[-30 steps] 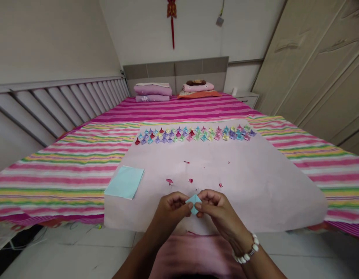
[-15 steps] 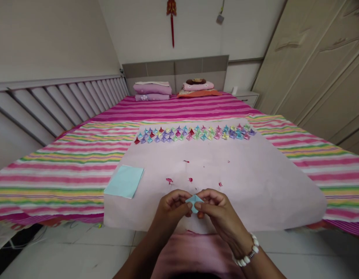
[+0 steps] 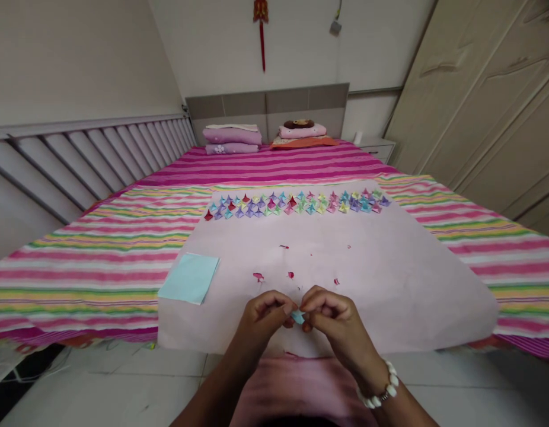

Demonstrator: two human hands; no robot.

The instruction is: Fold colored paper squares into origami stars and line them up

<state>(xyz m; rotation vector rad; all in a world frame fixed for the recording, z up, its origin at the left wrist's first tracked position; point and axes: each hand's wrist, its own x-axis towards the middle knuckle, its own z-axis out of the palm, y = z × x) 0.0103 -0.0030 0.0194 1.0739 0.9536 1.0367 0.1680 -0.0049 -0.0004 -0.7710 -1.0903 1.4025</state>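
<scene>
Between my hands is a small folded piece of light blue paper, partly covered by fingers. My left hand pinches its left side between thumb and fingers. On its right side my right hand, with a white beaded bracelet on the wrist, grips it the same way. Both hands are just above the near part of a large pale sheet. To the left lies a stack of light blue square paper. Farther back, several small folded paper pieces in many colours stand in rows.
Red paper scraps lie scattered on the sheet beyond my hands. A striped bedcover spreads under the sheet. Folded bedding is stacked by the headboard. A white railing runs along the left, a wardrobe stands right.
The blue paper looked like a wider, flat diamond before; now less of it shows, with points sticking out between the fingers. My fingers have closed in and shifted their grip on it.
</scene>
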